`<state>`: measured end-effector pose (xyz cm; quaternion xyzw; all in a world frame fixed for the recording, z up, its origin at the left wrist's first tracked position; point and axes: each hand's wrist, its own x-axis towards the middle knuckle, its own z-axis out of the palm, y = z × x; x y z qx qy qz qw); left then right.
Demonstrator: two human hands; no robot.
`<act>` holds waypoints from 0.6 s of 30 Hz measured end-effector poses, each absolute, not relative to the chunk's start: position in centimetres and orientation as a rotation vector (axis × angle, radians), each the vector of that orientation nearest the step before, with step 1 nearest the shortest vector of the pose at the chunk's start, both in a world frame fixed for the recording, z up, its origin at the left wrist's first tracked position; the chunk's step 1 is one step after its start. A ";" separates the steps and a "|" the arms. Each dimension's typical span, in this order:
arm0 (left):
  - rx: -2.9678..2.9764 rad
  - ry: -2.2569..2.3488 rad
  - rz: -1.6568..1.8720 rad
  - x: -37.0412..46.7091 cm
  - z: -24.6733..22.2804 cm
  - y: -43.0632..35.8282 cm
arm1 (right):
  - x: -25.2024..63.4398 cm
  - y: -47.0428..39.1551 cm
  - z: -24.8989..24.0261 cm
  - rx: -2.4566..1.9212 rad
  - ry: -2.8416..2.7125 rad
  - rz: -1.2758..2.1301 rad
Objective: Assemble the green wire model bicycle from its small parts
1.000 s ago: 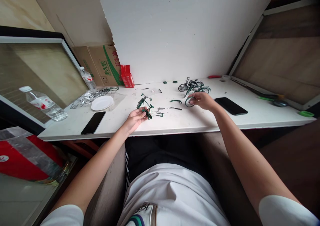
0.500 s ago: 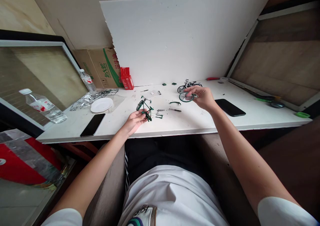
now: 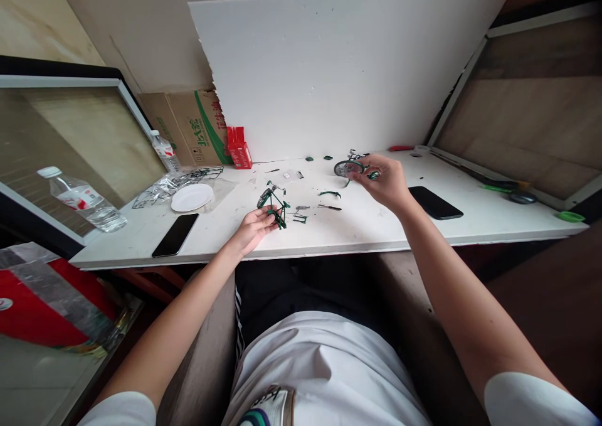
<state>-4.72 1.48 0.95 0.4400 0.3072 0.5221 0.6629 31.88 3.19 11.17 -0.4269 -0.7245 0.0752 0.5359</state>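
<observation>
My left hand (image 3: 256, 230) is closed around the lower part of a green model bicycle frame (image 3: 278, 211), which has handlebars and a front wheel on it. My right hand (image 3: 382, 178) pinches a thin spoked model wheel (image 3: 348, 168) at its right side. That wheel is held up in front of a dark model bicycle (image 3: 358, 155), mostly hidden by the hand and wheel. Beneath my right hand some green parts (image 3: 374, 175) show in part. A curved green piece (image 3: 330, 194), a thin dark tool (image 3: 330, 207) and small green and grey parts (image 3: 300, 218) lie between my hands.
Left on the white table are a black phone (image 3: 175, 235), a white plate (image 3: 192, 197), part sprues (image 3: 200, 175) and a water bottle (image 3: 87, 200). A second dark phone (image 3: 435, 202) lies right of my right hand. A red box (image 3: 239, 148) stands behind, beside a white board (image 3: 348, 68).
My right hand has moved slightly up with the wheel, which now overlaps the dark bicycle. Green parts beneath that hand have come into view. My left hand has stayed in place.
</observation>
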 end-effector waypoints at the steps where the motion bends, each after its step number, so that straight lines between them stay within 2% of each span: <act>1: 0.993 0.695 1.182 -4.7 0.9 1.5 | 32.1 3.3 11.2 -1.035 -1.722 0.167; 11: 1.006 0.694 1.178 -4.9 0.7 1.7 | 35.2 5.1 10.8 -1.085 -1.626 0.241; 18: 1.007 0.701 1.178 -4.9 0.7 1.7 | 37.7 6.5 9.9 -1.226 -1.548 0.016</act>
